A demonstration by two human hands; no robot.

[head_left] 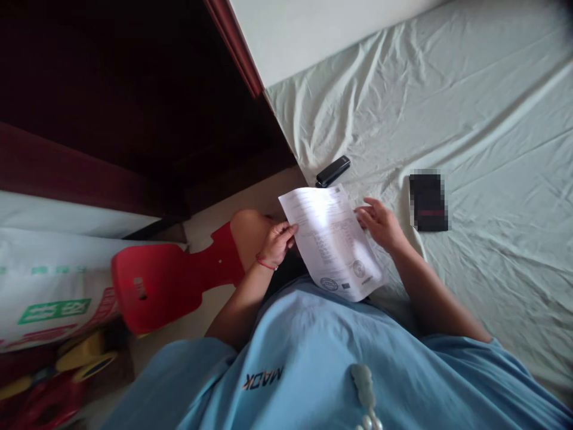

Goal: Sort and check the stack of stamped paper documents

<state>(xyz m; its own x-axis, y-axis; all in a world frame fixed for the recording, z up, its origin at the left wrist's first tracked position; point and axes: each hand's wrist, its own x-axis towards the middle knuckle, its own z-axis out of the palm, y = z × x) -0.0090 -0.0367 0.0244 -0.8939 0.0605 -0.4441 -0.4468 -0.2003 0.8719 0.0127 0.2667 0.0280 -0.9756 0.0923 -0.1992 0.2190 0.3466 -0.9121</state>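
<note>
A printed sheet of paper [329, 242] with round stamps near its lower edge is held over my lap. My left hand [277, 242], with a red cord on the wrist, pinches the sheet's left edge between thumb and fingers. At the right edge is my right hand [380, 224], its fingers apart and the fingertips close to the paper; whether they touch it I cannot tell. Just beyond the top of the sheet, a black stapler [333, 171] lies on the pale bed sheet [483, 113].
A dark, blurred-out rectangular object [430, 203] lies on the bed to the right. To the left stand a red plastic chair [165, 286] and a white printed sack [49, 286]. Dark wooden furniture [111, 89] fills the upper left.
</note>
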